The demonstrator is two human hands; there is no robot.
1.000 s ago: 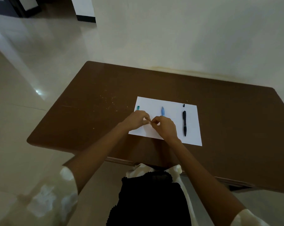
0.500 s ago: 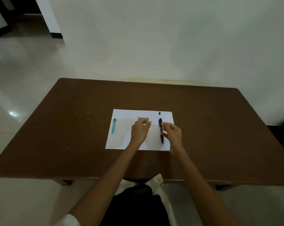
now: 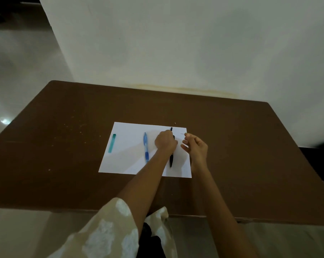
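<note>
A white paper sheet (image 3: 127, 164) lies on the brown table (image 3: 64, 164). On it, from left to right, are a teal pen part (image 3: 112, 143), a blue pen (image 3: 146, 147) and a black pen (image 3: 171, 160), with a small black piece (image 3: 171, 129) at the black pen's far end. My left hand (image 3: 166, 143) covers the upper half of the black pen, fingers curled down around it. Just right of it, my right hand (image 3: 195, 148) is raised a little and pinches a thin dark wire-like piece (image 3: 182, 134) between thumb and fingertip.
The table's far edge meets a pale wall (image 3: 176, 43). Small crumbs (image 3: 73, 127) dot the table left of the sheet. Tiled floor (image 3: 17, 71) lies to the left. My patterned sleeve (image 3: 105, 229) and lap are below the table's near edge.
My left hand moved right from beside the blue pen onto the black pen. My right hand came off the black pen and now pinches a thin piece to its right. The blue pen is uncovered.
</note>
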